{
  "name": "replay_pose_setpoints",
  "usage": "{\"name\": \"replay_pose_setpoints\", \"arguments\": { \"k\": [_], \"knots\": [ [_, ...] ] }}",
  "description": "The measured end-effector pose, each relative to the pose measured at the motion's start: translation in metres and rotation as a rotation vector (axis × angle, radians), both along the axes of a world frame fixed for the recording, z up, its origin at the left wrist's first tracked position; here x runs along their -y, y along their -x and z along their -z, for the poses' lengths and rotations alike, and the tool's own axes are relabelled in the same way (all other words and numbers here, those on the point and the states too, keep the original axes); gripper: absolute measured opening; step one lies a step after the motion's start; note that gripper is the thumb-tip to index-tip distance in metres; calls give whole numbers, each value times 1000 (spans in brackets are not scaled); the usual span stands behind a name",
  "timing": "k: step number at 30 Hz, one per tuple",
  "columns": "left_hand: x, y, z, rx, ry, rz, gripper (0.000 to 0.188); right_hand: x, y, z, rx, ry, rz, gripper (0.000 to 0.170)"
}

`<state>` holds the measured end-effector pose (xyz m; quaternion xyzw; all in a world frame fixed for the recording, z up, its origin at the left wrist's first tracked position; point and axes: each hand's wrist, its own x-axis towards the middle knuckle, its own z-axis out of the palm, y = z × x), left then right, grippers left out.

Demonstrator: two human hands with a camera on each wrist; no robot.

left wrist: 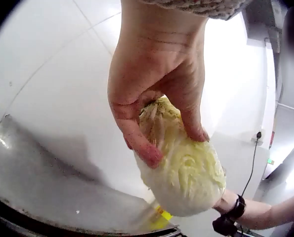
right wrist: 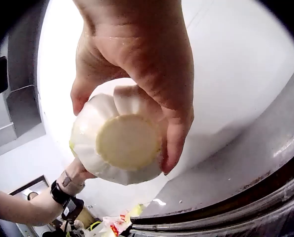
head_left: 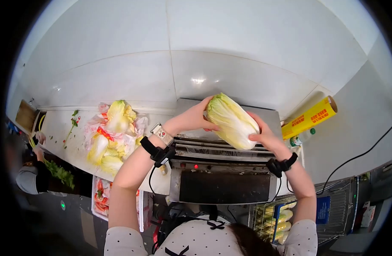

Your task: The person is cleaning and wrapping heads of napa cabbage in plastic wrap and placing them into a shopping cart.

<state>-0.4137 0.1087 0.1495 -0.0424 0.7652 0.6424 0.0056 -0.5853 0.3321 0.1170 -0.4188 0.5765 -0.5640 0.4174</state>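
Observation:
Between both hands, a napa cabbage [head_left: 232, 123] is held above a steel wrapping machine [head_left: 223, 162]. Its leafy tip points up and to the left; the white base faces lower right. My left hand [head_left: 196, 117] grips the leafy end, and the left wrist view shows thumb and fingers curled about the pale yellow leaves [left wrist: 191, 165]. At the base end, my right hand [head_left: 267, 133] clasps the cabbage from its outer side. In the right wrist view the round, flat cut stem [right wrist: 129, 142] shows between thumb and fingers.
Loose cabbage leaves [head_left: 119, 117] lie on crumpled plastic at the left of the counter [head_left: 55, 123]. A yellow film roll [head_left: 311, 117] and a bottle [head_left: 302, 137] stand at right. Below are a cart [head_left: 339, 209] and a crate [head_left: 103, 198]. Another person [head_left: 29, 179] holds greens at far left.

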Motion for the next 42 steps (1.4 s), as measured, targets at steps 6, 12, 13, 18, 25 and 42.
{"name": "replay_pose_setpoints", "arguments": {
  "k": [6,12,13,18,25,42],
  "knots": [
    [6,13,69,-127,79,-262,94,35,35,7,-156,-82,-116,86],
    [-1,15,100,-94,7,-334,95,49,56,24,-175,-126,-171,90],
    [-4,11,96,-75,133,-350,96,50,57,26,-208,-125,-195,91],
    [5,10,113,0,420,-318,100,53,52,28,-524,-96,-255,90],
    [15,-5,100,134,614,-195,93,48,39,39,-651,-41,-227,87],
    [20,-32,106,31,593,-320,66,36,41,40,-667,-88,-216,92]
  ]
}}
